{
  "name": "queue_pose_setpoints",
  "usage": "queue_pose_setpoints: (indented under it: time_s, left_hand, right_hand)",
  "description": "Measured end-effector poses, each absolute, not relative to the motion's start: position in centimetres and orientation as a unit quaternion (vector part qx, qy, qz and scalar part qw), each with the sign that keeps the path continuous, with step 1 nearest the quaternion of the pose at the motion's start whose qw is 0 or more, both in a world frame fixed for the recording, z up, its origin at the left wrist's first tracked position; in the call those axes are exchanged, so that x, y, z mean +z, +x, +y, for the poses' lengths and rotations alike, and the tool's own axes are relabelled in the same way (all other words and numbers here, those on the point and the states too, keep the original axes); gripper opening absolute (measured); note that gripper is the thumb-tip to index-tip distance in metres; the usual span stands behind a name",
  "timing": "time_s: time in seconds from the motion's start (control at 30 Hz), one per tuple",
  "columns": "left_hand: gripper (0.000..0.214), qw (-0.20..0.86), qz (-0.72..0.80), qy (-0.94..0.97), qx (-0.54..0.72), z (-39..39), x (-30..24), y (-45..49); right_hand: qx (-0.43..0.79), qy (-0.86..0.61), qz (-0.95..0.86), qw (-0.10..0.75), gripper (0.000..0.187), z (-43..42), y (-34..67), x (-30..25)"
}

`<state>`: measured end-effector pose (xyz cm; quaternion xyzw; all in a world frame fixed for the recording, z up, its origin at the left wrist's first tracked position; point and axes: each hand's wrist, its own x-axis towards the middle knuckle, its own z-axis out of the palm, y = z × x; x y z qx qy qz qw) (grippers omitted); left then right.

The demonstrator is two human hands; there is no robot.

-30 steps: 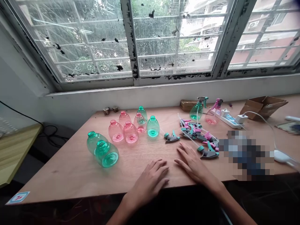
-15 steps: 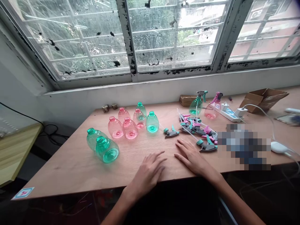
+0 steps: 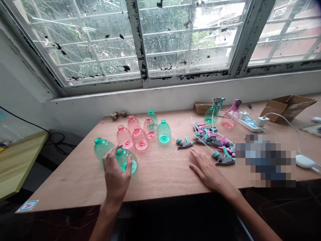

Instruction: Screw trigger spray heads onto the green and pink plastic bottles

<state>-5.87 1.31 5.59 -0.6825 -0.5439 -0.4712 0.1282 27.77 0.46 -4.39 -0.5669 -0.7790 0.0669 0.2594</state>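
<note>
Left hand (image 3: pixel 115 175) clasping green bottle (image 3: pixel 123 159), mouth up, long axis upright, right hand (image 3: pixel 206 168) spread flat

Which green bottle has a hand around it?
The topless green bottle nearest the table's front edge: the left hand curves around it. The other green bottles, including one just behind it, have no hand around them.

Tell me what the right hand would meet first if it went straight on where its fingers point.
Most likely the grey-and-teal spray head lying alone, just ahead of the right hand; exact depth is unclear.
</note>
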Motion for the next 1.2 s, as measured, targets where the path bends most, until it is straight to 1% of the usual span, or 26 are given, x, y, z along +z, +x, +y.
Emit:
queue_pose_setpoints:
  time_s: [0.17,0.27,0.37,0.43,0.5,0.57,0.63,0.7,0.8,0.93,1.0,1.1,1.2]
  left_hand:
    - [0.050,0.087,-0.460,-0.789,-0.397,0.3,3.8,-1.8]
    - [0.063,0.053,-0.424,-0.826,-0.367,-0.6,2.8,0.2]
    - [0.078,-0.052,-0.412,-0.817,-0.400,-1.0,1.4,1.3]
    - [0.087,-0.122,-0.417,-0.793,-0.426,-0.7,0.4,1.6]
    - [0.098,-0.165,-0.430,-0.776,-0.430,-0.1,-0.5,1.5]
    - [0.101,-0.204,-0.441,-0.767,-0.420,0.7,-1.0,1.2]
    - [0.095,-0.240,-0.441,-0.763,-0.406,1.3,-1.3,0.9]
    - [0.088,-0.260,-0.439,-0.764,-0.396,1.6,-1.3,0.6]
    - [0.086,-0.260,-0.439,-0.766,-0.392,1.4,-0.9,0.5]
    - [0.085,-0.230,-0.453,-0.761,-0.403,0.6,-0.2,0.6]
    - [0.084,-0.202,-0.473,-0.750,-0.417,0.4,0.0,0.6]
    - [0.085,-0.150,-0.504,-0.730,-0.436,0.1,0.2,0.6]
    - [0.086,-0.109,-0.520,-0.718,-0.449,0.1,0.1,0.7]
  right_hand:
    - [0.009,-0.563,-0.783,0.264,0.052,0.4,27.6,-4.2]
    - [-0.061,-0.599,-0.754,0.263,0.049,0.1,27.3,-3.9]
    - [-0.136,-0.663,-0.685,0.268,0.045,-0.2,27.2,-3.8]
    - [-0.160,-0.702,-0.640,0.268,0.043,-0.3,27.4,-3.9]
    - [-0.153,-0.723,-0.619,0.266,0.044,-0.3,27.6,-4.0]
    - [-0.120,-0.717,-0.630,0.273,0.046,-0.3,27.7,-4.1]
    - [-0.083,-0.683,-0.666,0.290,0.049,-0.2,27.8,-4.2]
    - [-0.071,-0.649,-0.695,0.302,0.052,0.0,27.9,-4.3]
    - [-0.067,-0.651,-0.687,0.317,0.050,0.4,28.2,-4.6]
    - [0.008,-0.631,-0.698,0.339,0.034,0.5,28.9,-4.7]
    - [0.041,-0.605,-0.706,0.365,0.030,0.4,29.2,-4.4]
    - [0.062,-0.592,-0.683,0.423,0.030,0.1,29.4,-3.8]
    - [0.030,-0.601,-0.649,0.466,0.033,-0.3,29.3,-3.2]
